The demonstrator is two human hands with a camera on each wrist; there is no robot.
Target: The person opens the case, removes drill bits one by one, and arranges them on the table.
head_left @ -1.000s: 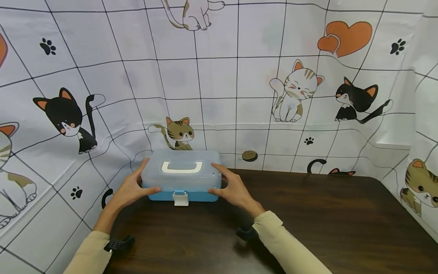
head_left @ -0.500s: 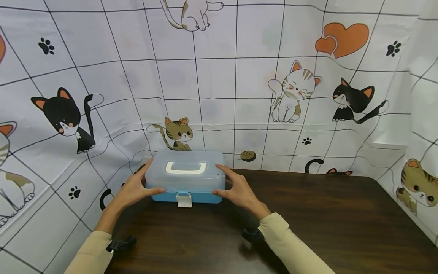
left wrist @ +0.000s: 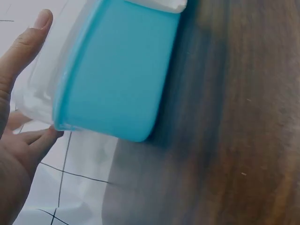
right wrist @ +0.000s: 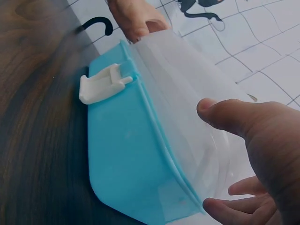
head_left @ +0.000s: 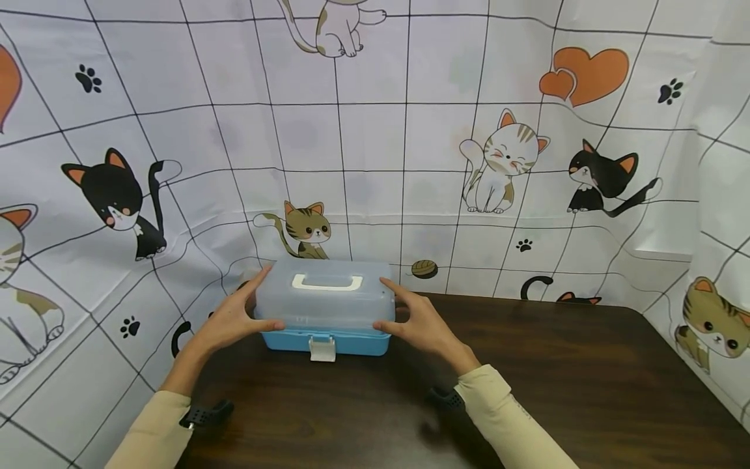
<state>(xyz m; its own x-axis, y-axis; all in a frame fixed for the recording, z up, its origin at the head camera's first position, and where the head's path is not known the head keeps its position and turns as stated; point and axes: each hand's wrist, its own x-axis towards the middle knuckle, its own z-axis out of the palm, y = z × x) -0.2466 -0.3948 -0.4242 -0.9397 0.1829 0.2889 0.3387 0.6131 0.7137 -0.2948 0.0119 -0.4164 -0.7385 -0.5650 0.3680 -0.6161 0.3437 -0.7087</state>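
A plastic storage box (head_left: pixel 325 309) has a light blue base and a translucent lid with a white handle (head_left: pixel 327 283). Its lid sits on the base, while the white front latch (head_left: pixel 322 349) hangs swung outward. My left hand (head_left: pixel 237 314) holds the box's left end, thumb toward the front and fingers round the side; the left wrist view shows fingertips at the base's rim (left wrist: pixel 60 123). At the opposite end is my right hand (head_left: pixel 423 324), spread likewise, with its thumb (right wrist: pixel 220 115) over the lid and fingertips by the rim corner. The box's contents are hidden.
The box stands on a dark brown wooden table (head_left: pixel 556 391), near its back left. A white cloth (head_left: pixel 375 130) printed with cats and grid lines hangs behind and along both sides. Each wrist wears a black strap (head_left: pixel 208 413).
The box has slid a little to the right and slightly toward me, with both hands moving along at its ends. The lid and latch look unchanged.
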